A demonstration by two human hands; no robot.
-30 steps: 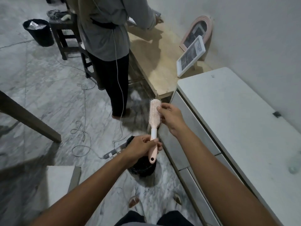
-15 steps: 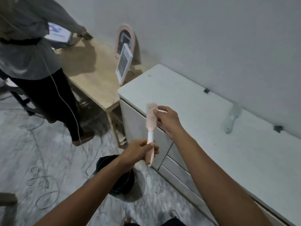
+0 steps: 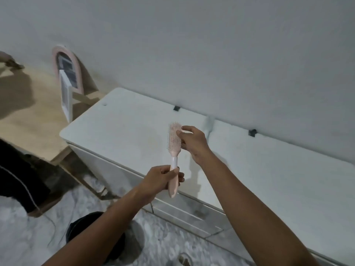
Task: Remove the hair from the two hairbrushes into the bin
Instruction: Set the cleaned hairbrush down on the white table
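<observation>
Hairbrush [image 3: 174, 143] stands upright, head up; left hand [image 3: 161, 179] grips its handle, right hand [image 3: 193, 144] pinches its bristles.

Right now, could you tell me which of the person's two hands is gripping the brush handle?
The left hand, wrapped around the pink hairbrush handle; the right hand pinches at the bristle head instead.

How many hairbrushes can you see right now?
1: a pink hairbrush held upright over the white cabinet, handle in the left hand. A second may be out of view.
</observation>
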